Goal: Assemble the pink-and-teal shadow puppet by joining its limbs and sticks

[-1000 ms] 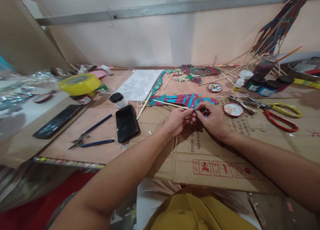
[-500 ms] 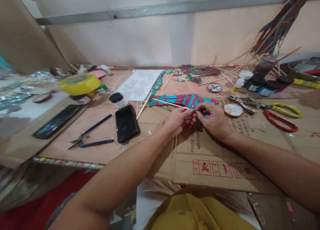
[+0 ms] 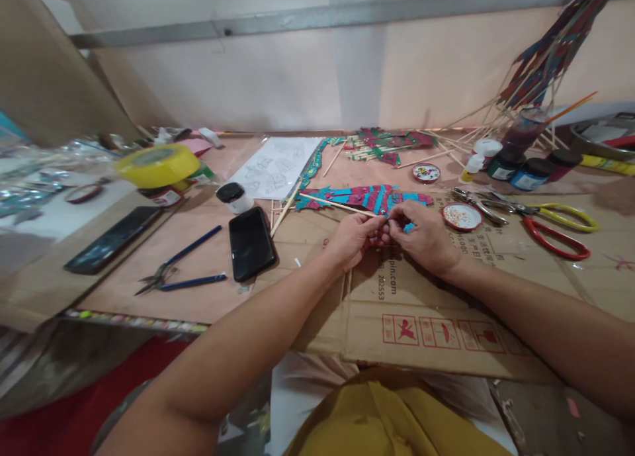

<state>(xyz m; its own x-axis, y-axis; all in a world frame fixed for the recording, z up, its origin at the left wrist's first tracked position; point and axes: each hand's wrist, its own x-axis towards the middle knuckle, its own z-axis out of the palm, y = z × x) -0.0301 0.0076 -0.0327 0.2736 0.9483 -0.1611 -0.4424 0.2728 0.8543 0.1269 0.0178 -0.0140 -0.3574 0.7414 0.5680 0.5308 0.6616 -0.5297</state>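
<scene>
My left hand and my right hand meet fingertip to fingertip over a flattened cardboard box. Both pinch at the near edge of a flat painted figure in turquoise and red that has a thin bamboo stick fixed along it. The left hand's fingers are closed on the stick's end and the figure's edge. Pinched fingers of the right hand hold the same spot; whatever small piece lies between them is hidden.
A black phone, blue-handled pliers, a second phone and a yellow tape roll lie left. Scissors with red and yellow handles, a small dish of beads, paint jars and more painted figures with sticks lie right and behind.
</scene>
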